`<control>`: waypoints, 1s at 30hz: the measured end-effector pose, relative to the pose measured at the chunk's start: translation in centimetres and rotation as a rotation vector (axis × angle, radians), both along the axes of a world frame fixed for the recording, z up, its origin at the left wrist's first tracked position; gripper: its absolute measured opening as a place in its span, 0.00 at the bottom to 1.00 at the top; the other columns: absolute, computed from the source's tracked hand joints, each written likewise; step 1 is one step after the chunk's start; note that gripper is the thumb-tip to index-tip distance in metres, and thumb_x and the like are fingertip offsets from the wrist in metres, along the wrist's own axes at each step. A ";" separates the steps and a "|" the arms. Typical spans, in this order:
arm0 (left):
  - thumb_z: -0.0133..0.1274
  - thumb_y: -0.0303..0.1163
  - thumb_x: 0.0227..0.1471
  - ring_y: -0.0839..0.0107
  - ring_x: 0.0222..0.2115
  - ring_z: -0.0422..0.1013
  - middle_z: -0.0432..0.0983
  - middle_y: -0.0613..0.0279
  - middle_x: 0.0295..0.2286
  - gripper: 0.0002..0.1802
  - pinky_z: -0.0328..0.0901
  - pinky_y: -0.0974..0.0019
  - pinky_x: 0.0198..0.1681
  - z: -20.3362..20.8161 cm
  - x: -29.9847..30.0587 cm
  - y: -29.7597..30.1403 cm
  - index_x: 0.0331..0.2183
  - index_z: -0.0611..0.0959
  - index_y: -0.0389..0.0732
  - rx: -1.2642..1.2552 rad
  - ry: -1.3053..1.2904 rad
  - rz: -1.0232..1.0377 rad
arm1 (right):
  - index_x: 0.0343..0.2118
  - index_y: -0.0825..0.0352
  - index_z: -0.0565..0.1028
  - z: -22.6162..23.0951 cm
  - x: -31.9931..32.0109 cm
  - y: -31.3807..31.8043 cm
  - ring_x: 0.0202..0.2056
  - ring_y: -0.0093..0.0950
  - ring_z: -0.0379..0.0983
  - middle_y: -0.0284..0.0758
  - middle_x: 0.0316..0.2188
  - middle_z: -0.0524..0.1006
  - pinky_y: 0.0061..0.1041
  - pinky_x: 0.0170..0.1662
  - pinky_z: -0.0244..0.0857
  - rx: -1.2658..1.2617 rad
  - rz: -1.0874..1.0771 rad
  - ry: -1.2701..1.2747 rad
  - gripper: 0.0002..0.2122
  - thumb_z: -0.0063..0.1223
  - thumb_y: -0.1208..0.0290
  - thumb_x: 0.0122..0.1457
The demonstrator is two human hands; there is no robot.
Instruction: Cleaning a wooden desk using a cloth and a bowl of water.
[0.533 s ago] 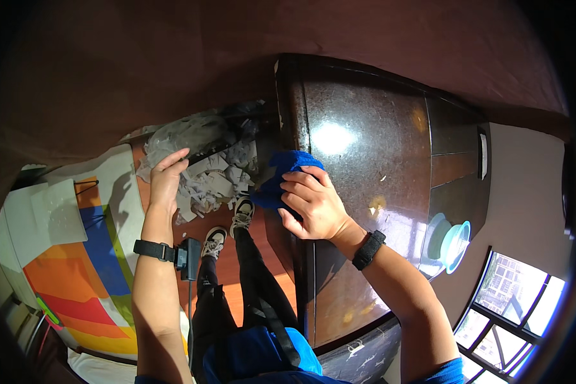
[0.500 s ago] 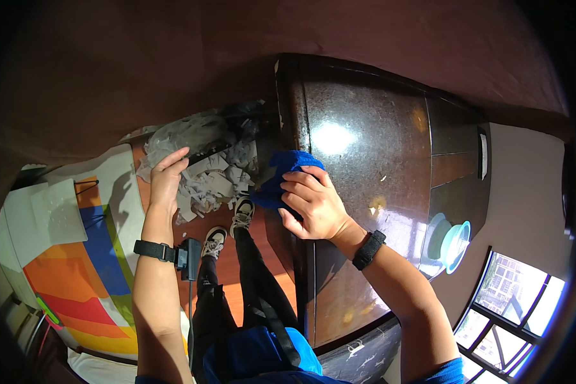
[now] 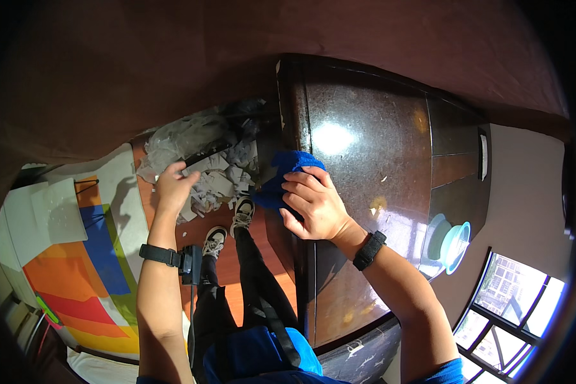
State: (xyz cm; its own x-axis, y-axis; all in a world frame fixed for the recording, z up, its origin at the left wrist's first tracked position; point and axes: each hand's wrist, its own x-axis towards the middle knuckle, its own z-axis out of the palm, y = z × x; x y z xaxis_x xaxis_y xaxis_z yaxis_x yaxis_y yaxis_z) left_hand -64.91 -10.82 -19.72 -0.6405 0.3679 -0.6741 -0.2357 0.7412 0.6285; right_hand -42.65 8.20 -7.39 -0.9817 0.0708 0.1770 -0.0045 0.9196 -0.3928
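Observation:
A blue cloth (image 3: 276,189) is draped over the left edge of a dark, glossy wooden tabletop (image 3: 365,153). My right hand (image 3: 313,201) presses down on it, fingers curled round its near side; part of the cloth is hidden under the palm. To the left, my left hand (image 3: 175,187) hangs in the air with its thumb and fingers apart, holding nothing. Below it on the floor lie torn white papers (image 3: 214,182) and crumpled clear plastic (image 3: 179,141).
A pale blue-rimmed bowl-like object (image 3: 456,248) stands toward the right of the tabletop. At left is a bed-like surface (image 3: 77,269) with a multicoloured striped cover. My shoes (image 3: 215,242) rest on reddish flooring. A window (image 3: 512,307) lies at lower right.
My left hand has turned and bent at the wrist, its fingers shifting slightly down and its thumb now pointing right. My right hand and the blue cloth stay in place.

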 end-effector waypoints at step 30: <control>0.45 0.48 0.56 0.48 0.63 0.29 0.30 0.37 0.61 0.48 0.33 0.53 0.63 10.6 22.4 2.8 0.60 0.38 0.28 0.771 0.006 -0.275 | 0.61 0.52 0.57 1.4 3.8 -4.6 0.62 0.57 0.40 0.55 0.62 0.45 0.53 0.61 0.37 0.145 -0.387 -0.399 0.30 0.50 0.61 0.53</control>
